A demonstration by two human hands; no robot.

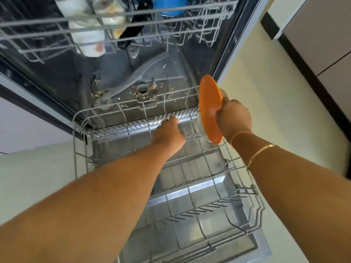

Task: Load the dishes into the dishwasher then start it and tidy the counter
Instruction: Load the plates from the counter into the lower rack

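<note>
The dishwasher stands open with its grey wire lower rack (pixel 190 186) pulled out over the door. My right hand (pixel 234 118) is shut on an orange plate (pixel 209 107), held on edge above the rack's far right corner; something glassy shows just behind the plate. My left hand (pixel 168 132) reaches to the tines at the rack's far end, fingers curled on the wires. The upper rack (pixel 114 18) holds white cups (pixel 85 29), a blue item (pixel 169 5) and a black utensil (pixel 133 25).
Food bits lie around the drain (pixel 142 91) and spray arm (pixel 140 73) on the tub floor. Cream floor tiles (pixel 275 120) stretch to the right, with a dark-edged cabinet (pixel 322 44) at far right.
</note>
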